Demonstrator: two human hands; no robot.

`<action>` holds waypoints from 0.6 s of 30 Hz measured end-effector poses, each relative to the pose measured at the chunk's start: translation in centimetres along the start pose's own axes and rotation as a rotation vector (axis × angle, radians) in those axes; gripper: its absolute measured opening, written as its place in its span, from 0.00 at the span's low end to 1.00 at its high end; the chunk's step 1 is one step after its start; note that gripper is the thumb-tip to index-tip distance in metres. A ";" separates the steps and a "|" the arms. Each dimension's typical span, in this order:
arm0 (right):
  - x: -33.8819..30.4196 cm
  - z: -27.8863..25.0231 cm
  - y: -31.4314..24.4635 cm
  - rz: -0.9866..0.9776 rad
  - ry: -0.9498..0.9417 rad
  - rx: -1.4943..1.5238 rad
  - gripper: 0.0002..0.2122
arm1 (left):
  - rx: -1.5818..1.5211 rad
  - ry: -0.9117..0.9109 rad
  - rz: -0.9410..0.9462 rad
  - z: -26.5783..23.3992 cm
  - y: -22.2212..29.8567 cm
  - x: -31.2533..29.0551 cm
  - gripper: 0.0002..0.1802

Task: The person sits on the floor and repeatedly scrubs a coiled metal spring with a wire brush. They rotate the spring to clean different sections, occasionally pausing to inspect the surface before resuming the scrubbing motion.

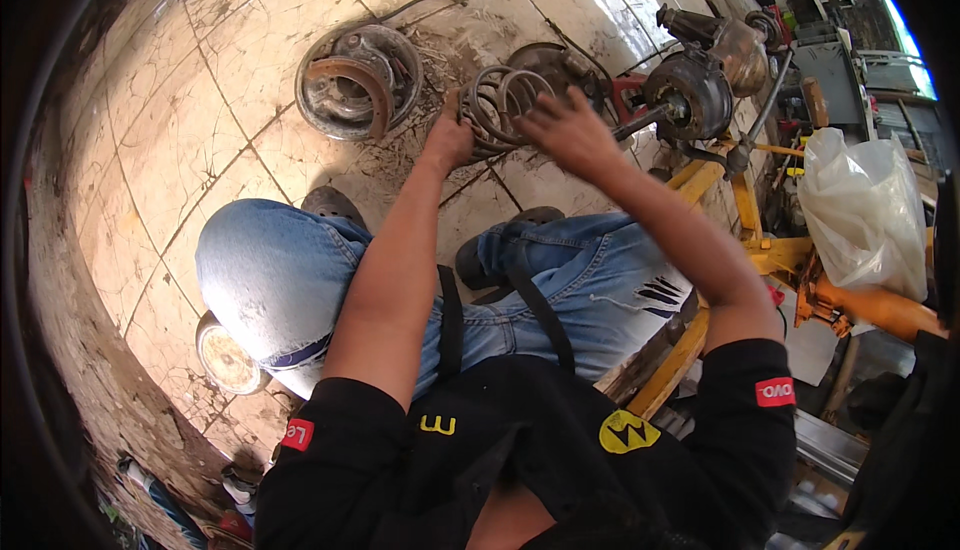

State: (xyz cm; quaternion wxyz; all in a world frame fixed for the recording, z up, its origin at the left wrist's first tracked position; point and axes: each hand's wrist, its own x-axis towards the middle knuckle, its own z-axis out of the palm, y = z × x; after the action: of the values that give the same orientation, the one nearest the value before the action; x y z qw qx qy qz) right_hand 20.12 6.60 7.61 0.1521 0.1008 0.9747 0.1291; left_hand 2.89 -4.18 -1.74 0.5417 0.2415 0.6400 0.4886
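Observation:
A metal coil (487,110) of several loops, which looks like a coil spring, is held up in front of my knees. My left hand (450,140) is closed around its left side. Slightly blurred, my right hand (572,133) is at the coil's right side with its fingers spread; whether a fingertip touches the metal I cannot tell. Left of the coil, a round brake backing plate (318,115) lies on the floor with a rusty curved brake shoe (380,100) on it. A darker round plate (535,53) lies behind the coil, partly hidden.
An axle with a round hub (690,95) stands at the right, near a yellow metal frame (745,205). A clear plastic bag (865,210) hangs over an orange part (880,310). A pale disc (228,355) lies beside my left knee on the tiled floor (190,150).

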 end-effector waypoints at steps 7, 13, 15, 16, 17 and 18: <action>-1.1 0.8 -1.1 0.055 -0.101 -0.049 0.27 | 0.089 0.085 0.014 0.3 -0.1 0.7 0.31; 0.1 0.4 -5.8 0.340 -0.100 0.963 0.26 | 0.154 0.069 0.135 1.0 -4.3 4.3 0.27; -0.4 0.6 -5.4 0.243 -0.148 0.624 0.25 | 0.156 0.051 0.133 0.5 -5.7 5.7 0.27; -0.9 0.5 -5.1 0.193 -0.169 0.451 0.24 | 0.165 0.059 0.140 0.5 -6.8 6.7 0.27; -1.3 0.5 -3.7 0.129 -0.146 0.295 0.24 | 0.175 0.058 0.147 0.7 -6.9 6.9 0.27; -1.4 0.5 -1.7 0.063 -0.123 0.138 0.23 | 0.215 0.067 0.149 0.8 -7.1 6.9 0.27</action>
State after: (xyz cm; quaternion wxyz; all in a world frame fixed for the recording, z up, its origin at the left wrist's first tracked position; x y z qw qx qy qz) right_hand 21.29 4.82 7.07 0.2000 0.1495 0.9665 0.0599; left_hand 3.14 -0.93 -11.12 0.4531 0.3284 0.6867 0.4640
